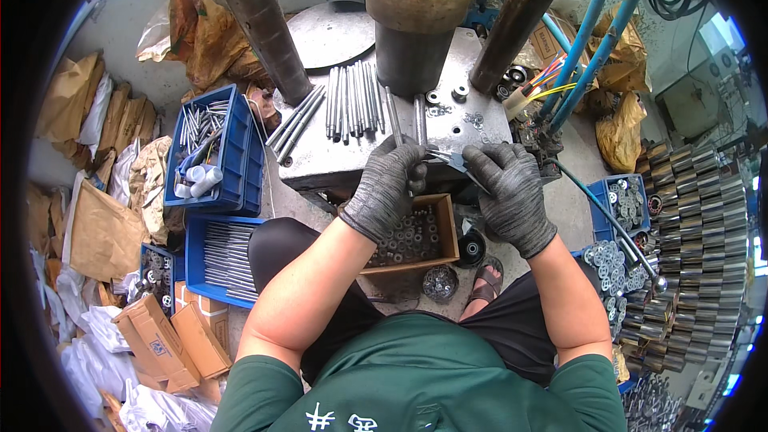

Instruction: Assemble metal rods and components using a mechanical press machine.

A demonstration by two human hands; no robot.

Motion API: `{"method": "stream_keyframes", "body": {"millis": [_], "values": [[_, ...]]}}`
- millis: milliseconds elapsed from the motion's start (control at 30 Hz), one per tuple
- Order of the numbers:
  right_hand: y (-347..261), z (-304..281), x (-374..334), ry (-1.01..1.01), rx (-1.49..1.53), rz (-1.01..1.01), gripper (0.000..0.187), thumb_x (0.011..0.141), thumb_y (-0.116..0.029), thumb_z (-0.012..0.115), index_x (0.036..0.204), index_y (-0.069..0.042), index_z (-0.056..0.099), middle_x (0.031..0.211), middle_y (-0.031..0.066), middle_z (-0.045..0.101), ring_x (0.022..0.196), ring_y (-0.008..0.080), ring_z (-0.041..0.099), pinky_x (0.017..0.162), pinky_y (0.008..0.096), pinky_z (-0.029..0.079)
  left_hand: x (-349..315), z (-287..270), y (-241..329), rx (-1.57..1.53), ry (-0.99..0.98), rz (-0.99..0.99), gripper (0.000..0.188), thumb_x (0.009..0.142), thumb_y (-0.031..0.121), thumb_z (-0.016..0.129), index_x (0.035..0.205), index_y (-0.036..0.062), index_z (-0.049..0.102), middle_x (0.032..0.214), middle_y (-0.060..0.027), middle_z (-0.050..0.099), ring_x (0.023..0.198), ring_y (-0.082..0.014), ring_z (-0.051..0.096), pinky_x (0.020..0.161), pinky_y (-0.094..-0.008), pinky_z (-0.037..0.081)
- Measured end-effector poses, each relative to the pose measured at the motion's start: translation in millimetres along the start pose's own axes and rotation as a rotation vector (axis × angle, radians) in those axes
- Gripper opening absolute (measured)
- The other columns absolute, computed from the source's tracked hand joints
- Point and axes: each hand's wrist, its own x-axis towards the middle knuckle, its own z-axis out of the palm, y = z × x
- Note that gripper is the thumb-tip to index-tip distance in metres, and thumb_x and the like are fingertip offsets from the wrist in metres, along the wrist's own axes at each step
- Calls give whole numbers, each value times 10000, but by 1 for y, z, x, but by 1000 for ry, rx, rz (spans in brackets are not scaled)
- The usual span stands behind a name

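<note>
i am seeing the left hand (390,186) grasping a thin metal rod (396,130) at the steel press table (320,164). the right hand (512,192) is pinching a small dark metal part (450,158) just beside it, above the cardboard box of washers (412,234).

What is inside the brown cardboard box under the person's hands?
The cardboard box holds many small metal rings, loosely piled. The left hand covers its near-left corner, so the contents there cannot be seen.
</note>
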Motion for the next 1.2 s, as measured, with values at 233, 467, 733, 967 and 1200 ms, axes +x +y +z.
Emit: {"method": "stream_keyframes", "body": {"millis": [233,467,733,967,1200], "values": [[0,1,-1,-6,-24,13,443,713,-28,650,1146,-117,687,973,102,664,897,328,618,759,461,471,-3,8,0,26,44,-11,82,918,39,577,951,75,511,748,-14,517,545,-85,474,443,-209,401],[7,-1,-3,-94,88,82,447,717,1,635,1159,-63,671,984,158,667,869,390,640,757,480,529,-4,6,1,332,-20,143,82,956,91,572,1027,51,564,746,-19,570,535,-64,506,471,-188,437],[23,-21,-9,-87,506,547,434,842,-91,701,1261,9,651,1077,197,713,987,253,711,867,331,550,-11,1,4,537,-126,298,364,1017,121,499,1358,28,586,942,-62,696,659,-41,593,568,-175,499],[33,-33,-13,-191,643,606,474,828,-95,721,1286,1,644,1036,155,736,958,178,702,871,323,550,-13,-4,-1,719,-131,355,338,978,21,550,1307,23,626,969,-42,677,793,-78,615,733,-217,550],[46,-41,-20,-462,831,634,489,816,7,692,1302,-19,645,1107,123,736,1025,143,678,927,306,537,-16,-8,3,1059,-206,641,322,905,-58,598,1211,10,669,1005,-57,678,902,-133,655,846,-283,555]]}}
